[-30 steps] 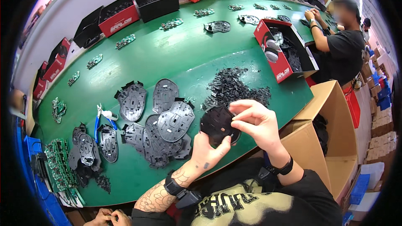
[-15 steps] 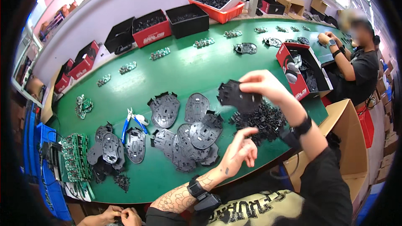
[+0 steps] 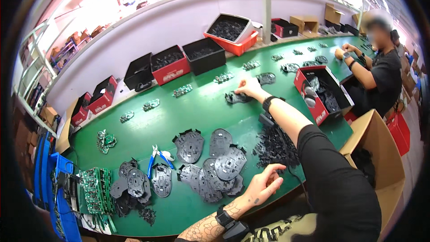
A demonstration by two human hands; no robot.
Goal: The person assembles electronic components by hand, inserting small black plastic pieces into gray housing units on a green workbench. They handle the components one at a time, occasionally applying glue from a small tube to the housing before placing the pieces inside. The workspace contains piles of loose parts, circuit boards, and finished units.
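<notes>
My right hand [image 3: 249, 88] is stretched far across the green table, its fingers closed on the edge of a black plastic shell [image 3: 238, 98], which is low over or touching the tabletop; I cannot tell which. Near the front edge, my left hand [image 3: 263, 186] hovers with thumb and forefinger apart, holding nothing. Beside it lies a pile of flat black plastic shells [image 3: 215, 175]. A heap of small black plastic parts [image 3: 277, 145] sits under my right forearm. Another black shell [image 3: 266, 78] lies just beyond my right hand.
Blue-handled cutters [image 3: 154, 159] lie by more shells at the left. Green circuit boards stand stacked [image 3: 96, 190] at the far left, and several others [image 3: 182, 90] form a row. Bins [image 3: 204, 58] line the back. A red box [image 3: 316, 105] and a co-worker [image 3: 380, 62] are at the right.
My right hand has carried the black shell forward and away from me, down toward the tabletop. My left hand stays near the front edge. The view has tilted upward.
</notes>
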